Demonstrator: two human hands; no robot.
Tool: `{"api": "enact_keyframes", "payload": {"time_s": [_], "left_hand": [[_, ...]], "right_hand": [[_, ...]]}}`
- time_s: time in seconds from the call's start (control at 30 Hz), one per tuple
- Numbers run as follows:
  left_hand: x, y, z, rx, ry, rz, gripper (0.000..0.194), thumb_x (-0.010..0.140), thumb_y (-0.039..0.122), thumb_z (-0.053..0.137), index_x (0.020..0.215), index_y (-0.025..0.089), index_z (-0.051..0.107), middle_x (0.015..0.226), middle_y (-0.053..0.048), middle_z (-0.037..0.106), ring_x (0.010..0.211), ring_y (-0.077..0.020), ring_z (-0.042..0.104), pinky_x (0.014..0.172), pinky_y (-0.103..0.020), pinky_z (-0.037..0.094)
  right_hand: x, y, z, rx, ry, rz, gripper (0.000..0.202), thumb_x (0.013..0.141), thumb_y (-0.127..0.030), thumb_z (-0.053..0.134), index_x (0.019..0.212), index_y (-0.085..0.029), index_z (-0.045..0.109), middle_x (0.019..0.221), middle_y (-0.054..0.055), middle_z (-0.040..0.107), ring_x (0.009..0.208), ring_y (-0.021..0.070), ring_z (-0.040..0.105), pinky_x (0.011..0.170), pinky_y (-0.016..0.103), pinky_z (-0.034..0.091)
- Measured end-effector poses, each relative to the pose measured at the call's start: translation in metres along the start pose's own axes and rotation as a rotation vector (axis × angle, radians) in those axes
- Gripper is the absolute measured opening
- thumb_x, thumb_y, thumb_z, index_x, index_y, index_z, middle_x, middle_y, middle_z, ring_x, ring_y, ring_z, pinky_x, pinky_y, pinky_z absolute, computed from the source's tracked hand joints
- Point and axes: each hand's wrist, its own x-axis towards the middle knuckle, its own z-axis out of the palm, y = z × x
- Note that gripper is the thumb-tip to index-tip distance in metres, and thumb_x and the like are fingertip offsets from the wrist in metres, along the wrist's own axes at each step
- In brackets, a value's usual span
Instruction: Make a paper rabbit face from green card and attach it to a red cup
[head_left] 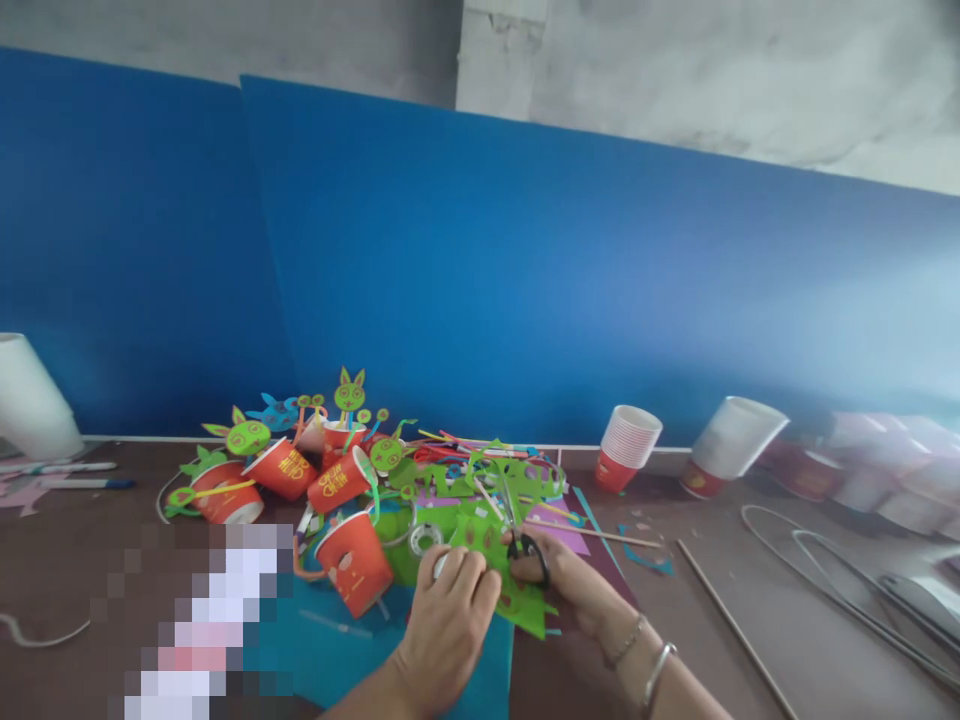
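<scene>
My right hand (pixel 566 580) grips black-handled scissors (pixel 531 558), with the blades pointing up and away over a green paper sheet (pixel 529 605). Left of it, my left hand (pixel 454 620) is closed at the edge of that sheet, fingers curled, and a small white bit shows by its fingers. The sheet has drawn brownish shapes and a jagged edge. Just beyond my left hand lies a roll of clear tape (pixel 426 540). A red paper cup (pixel 354 563) lies tipped beside it, on a blue-green sheet (pixel 315 650).
Several red cups (pixel 281 468) with green rabbit faces (pixel 350 392) crowd the left. Cut green scraps (pixel 517 470) lie behind my hands. Stacked cups (pixel 628 445) and larger cups (pixel 735 445) stand right, near a wooden stick (pixel 735 625) and a cable (pixel 840 580). A blue partition (pixel 525 280) rises behind.
</scene>
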Motion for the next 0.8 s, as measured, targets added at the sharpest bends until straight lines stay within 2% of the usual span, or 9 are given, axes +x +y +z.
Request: {"api": "enact_keyframes", "payload": {"time_s": [0.1, 0.17, 0.23, 0.3, 0.33, 0.4, 0.47, 0.53, 0.8], "left_hand": [[0.002, -0.002, -0.001, -0.155, 0.115, -0.127, 0.043, 0.08, 0.002, 0.041, 0.117, 0.021, 0.053, 0.115, -0.009, 0.055, 0.112, -0.0237, 0.047, 0.1, -0.044, 0.031], [0.006, -0.004, 0.002, -0.363, 0.249, -0.424, 0.054, 0.08, 0.006, 0.043, 0.132, 0.019, 0.038, 0.132, -0.014, 0.044, 0.123, -0.0264, 0.04, 0.099, -0.044, 0.035], [0.01, -0.006, 0.009, -0.664, 0.327, -0.779, 0.054, 0.082, 0.019, 0.049, 0.134, 0.017, 0.033, 0.124, -0.015, 0.05, 0.11, -0.0246, 0.052, 0.084, -0.037, 0.047], [0.012, -0.008, 0.02, -1.015, 0.227, -0.984, 0.048, 0.079, 0.039, 0.058, 0.119, 0.015, 0.047, 0.091, -0.008, 0.062, 0.075, -0.0182, 0.061, 0.057, -0.026, 0.048], [0.012, -0.009, 0.027, -1.147, 0.119, -1.024, 0.045, 0.076, 0.048, 0.061, 0.104, 0.014, 0.055, 0.071, -0.002, 0.06, 0.056, -0.0139, 0.056, 0.044, -0.022, 0.04], [0.01, -0.012, 0.038, -1.332, -0.064, -1.052, 0.051, 0.066, 0.062, 0.064, 0.083, 0.014, 0.059, 0.042, 0.008, 0.04, 0.034, -0.0071, 0.034, 0.034, -0.019, 0.025], [0.008, -0.013, 0.045, -1.394, -0.033, -1.069, 0.053, 0.06, 0.066, 0.067, 0.074, 0.016, 0.056, 0.038, 0.011, 0.033, 0.032, -0.0046, 0.026, 0.033, -0.018, 0.019], [0.006, -0.014, 0.047, -1.41, 0.035, -1.088, 0.051, 0.059, 0.064, 0.069, 0.071, 0.016, 0.055, 0.039, 0.011, 0.035, 0.034, -0.0043, 0.028, 0.034, -0.017, 0.021], [0.005, -0.01, 0.032, -1.434, 0.021, -1.178, 0.049, 0.059, 0.063, 0.069, 0.061, 0.017, 0.051, 0.04, 0.01, 0.038, 0.03, -0.002, 0.024, 0.032, -0.016, 0.012]], "right_hand": [[0.004, 0.003, 0.006, 0.089, 0.086, -0.103, 0.041, 0.05, -0.021, 0.076, 0.087, -0.016, 0.059, 0.055, -0.008, 0.053, 0.046, 0.0086, 0.049, 0.045, 0.019, 0.035], [0.007, -0.002, 0.009, 0.099, 0.194, -0.234, 0.04, 0.052, -0.022, 0.077, 0.088, -0.017, 0.06, 0.055, -0.007, 0.054, 0.047, 0.0084, 0.048, 0.044, 0.018, 0.031], [0.008, -0.008, 0.014, 0.098, 0.285, -0.341, 0.039, 0.054, -0.023, 0.077, 0.089, -0.018, 0.06, 0.057, -0.006, 0.055, 0.049, 0.0088, 0.048, 0.043, 0.018, 0.031], [0.009, -0.011, 0.021, 0.109, 0.324, -0.4, 0.04, 0.054, -0.026, 0.079, 0.088, -0.018, 0.06, 0.057, -0.006, 0.056, 0.049, 0.0093, 0.048, 0.043, 0.018, 0.032], [0.009, -0.01, 0.026, 0.12, 0.331, -0.414, 0.041, 0.052, -0.027, 0.08, 0.087, -0.018, 0.06, 0.055, -0.006, 0.055, 0.048, 0.0095, 0.047, 0.042, 0.019, 0.032], [0.008, -0.006, 0.034, 0.147, 0.335, -0.422, 0.043, 0.049, -0.029, 0.082, 0.086, -0.019, 0.06, 0.054, -0.006, 0.055, 0.047, 0.0094, 0.046, 0.042, 0.019, 0.032], [0.008, 0.002, 0.04, 0.163, 0.304, -0.396, 0.046, 0.049, -0.029, 0.083, 0.087, -0.019, 0.06, 0.055, -0.006, 0.055, 0.047, 0.009, 0.045, 0.042, 0.019, 0.032], [0.008, 0.009, 0.042, 0.177, 0.256, -0.361, 0.046, 0.048, -0.028, 0.083, 0.087, -0.02, 0.059, 0.056, -0.006, 0.057, 0.046, 0.0085, 0.044, 0.043, 0.019, 0.032], [0.006, 0.007, 0.029, 0.131, 0.124, -0.312, 0.044, 0.049, -0.028, 0.084, 0.083, -0.02, 0.057, 0.057, -0.007, 0.054, 0.047, 0.0067, 0.041, 0.044, 0.018, 0.029]]}}
